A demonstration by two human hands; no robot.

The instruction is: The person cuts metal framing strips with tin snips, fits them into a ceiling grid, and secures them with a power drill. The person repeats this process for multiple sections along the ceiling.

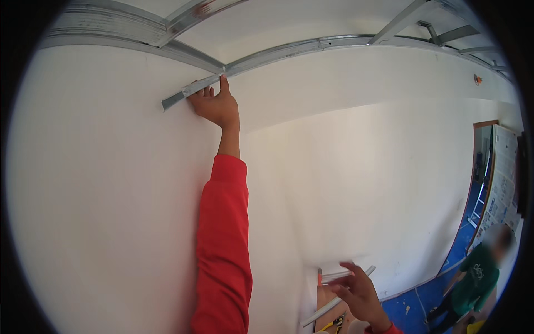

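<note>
Holding a metal strip (192,88) jutting out leftward, the left hand (217,104) sits just under the ceiling frame (278,53), with open wall (122,183) below, the right hand (360,292) loosely spread, lower right.

The left arm (225,250) stretches upward, the left grip (216,106) having one digit pointing up and others curled. Low down, the right grip (360,292) is loosely spread, digits half-bent.

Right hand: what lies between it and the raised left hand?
In the head view, only white wall shows between the right hand and the left hand, which touches the metal strip.
</note>
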